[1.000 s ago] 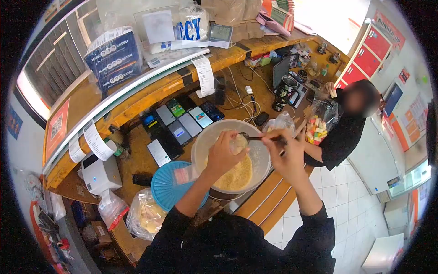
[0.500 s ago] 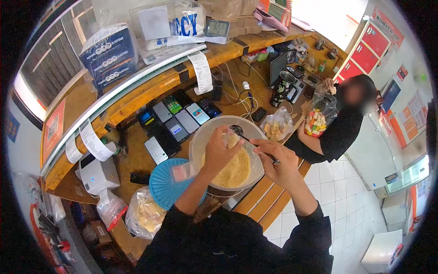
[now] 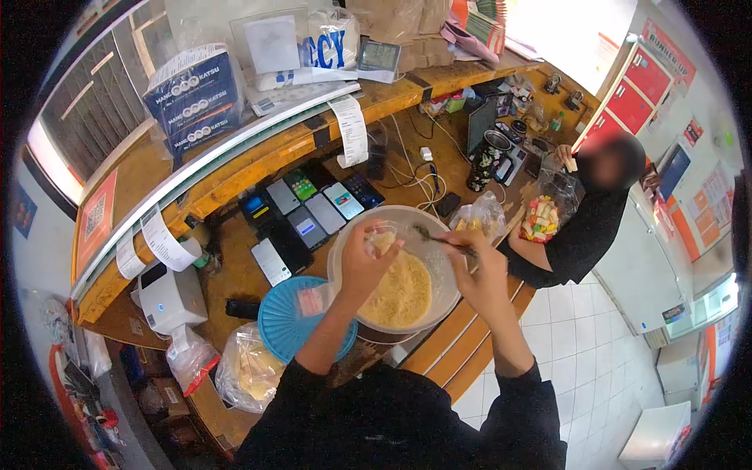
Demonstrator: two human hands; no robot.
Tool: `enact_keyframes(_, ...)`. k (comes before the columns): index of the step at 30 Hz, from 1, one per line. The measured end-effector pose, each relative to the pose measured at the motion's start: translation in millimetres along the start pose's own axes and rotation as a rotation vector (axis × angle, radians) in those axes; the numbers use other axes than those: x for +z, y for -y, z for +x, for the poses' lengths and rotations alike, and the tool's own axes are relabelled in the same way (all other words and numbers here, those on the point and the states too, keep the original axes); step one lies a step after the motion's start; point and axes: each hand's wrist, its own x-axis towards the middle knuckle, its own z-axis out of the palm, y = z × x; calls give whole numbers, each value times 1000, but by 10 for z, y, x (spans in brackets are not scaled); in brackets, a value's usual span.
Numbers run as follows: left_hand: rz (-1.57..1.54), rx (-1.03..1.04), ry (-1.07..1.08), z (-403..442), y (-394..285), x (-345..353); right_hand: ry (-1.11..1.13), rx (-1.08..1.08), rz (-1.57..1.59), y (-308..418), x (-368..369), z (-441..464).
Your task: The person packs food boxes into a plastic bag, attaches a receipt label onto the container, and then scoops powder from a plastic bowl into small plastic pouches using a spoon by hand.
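Below my hands stands a large translucent plastic tub (image 3: 449, 301) with a pale yellow crumb-like mass (image 3: 403, 294) inside. My left hand (image 3: 362, 262) is closed on a small clear plastic bag (image 3: 383, 237), held above the tub's left side with some pale contents in its bottom. In my right hand (image 3: 482, 270) is a dark spoon (image 3: 427, 233), its blurred bowl end pointing left over the tub, a little apart from the bag. Left of the tub lies a ribbed blue lid (image 3: 280, 313), with a small clear packet (image 3: 312, 301) at its edge.
Several phones (image 3: 307, 223) lie behind the tub. A label printer (image 3: 171, 301) and a bag of pale contents (image 3: 254, 374) are at the left. At the right, a person (image 3: 583, 227) in black holds a bag of colourful pieces (image 3: 540, 219). A wooden bench (image 3: 442, 352) adjoins the table.
The spoon has come away from the small bag's mouth, moving right with my right hand. My left hand still holds the bag, now tilted slightly differently. The view has shifted a little.
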Motion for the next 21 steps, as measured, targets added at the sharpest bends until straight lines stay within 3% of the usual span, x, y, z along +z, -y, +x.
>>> enact_keyframes(3,-26,30,-31,-24,-76,-41,212,140,-104,-173,333,-43)
enact_keyframes(10,-178,68,111,-83,-67,-97,1,228,38,-401,827,-228)
enact_keyframes(12,-290,26,146,-66,-20,-173,4,556,254,-357,724,-235)
enact_keyframes(14,-287,-177,232,-77,-5,-260,50,574,346,-462,702,-318)
enact_keyframes(16,-284,-188,224,-158,37,-263,87,573,437,-576,744,-387)
enact_keyframes(18,-285,-177,212,-86,37,-224,-13,210,170,-636,772,-411)
enact_keyframes(19,-214,-171,183,-117,40,-207,-13,217,170,-632,769,-426)
enact_keyframes(21,-139,-177,164,-181,83,-207,74,433,193,-598,766,-449)
